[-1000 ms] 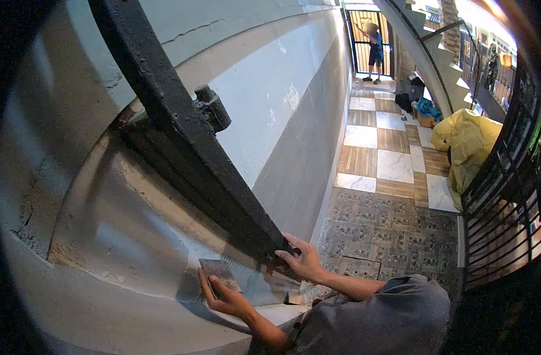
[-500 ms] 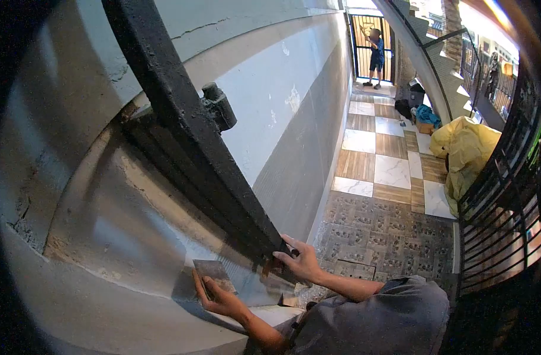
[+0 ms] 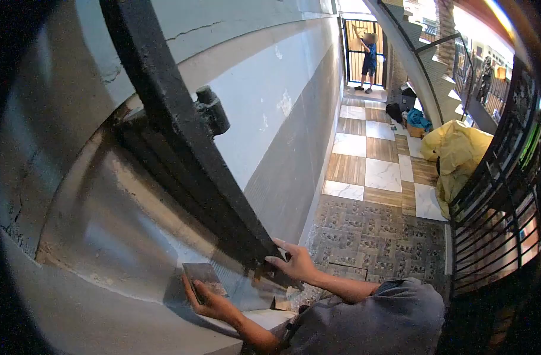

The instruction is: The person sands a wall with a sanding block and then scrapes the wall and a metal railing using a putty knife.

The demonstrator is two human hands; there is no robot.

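Note:
A black metal post (image 3: 190,142) with a hinge knuckle (image 3: 213,112) on its side runs diagonally beside the wall. My right hand (image 3: 295,264) is at its lower end, thumb and fingers round the edge of the metal. Lower and further left, my left hand (image 3: 208,300) holds a thin, flat, greyish-brown square plate (image 3: 204,277), thumb on its face and fingers behind it. The plate is next to the lower wall. A small brownish block (image 3: 282,303) lies below my right hand.
A person (image 3: 369,62) stands at a barred gate (image 3: 354,44) at the far end of the tiled passage (image 3: 383,174). Yellow sheeting (image 3: 457,148), a blue cloth (image 3: 417,119) and black railings (image 3: 495,231) are on the right, below a staircase (image 3: 421,65).
The view has shifted slightly, so most things appear a little further left. Both hands keep their holds. The far person's stance has changed slightly.

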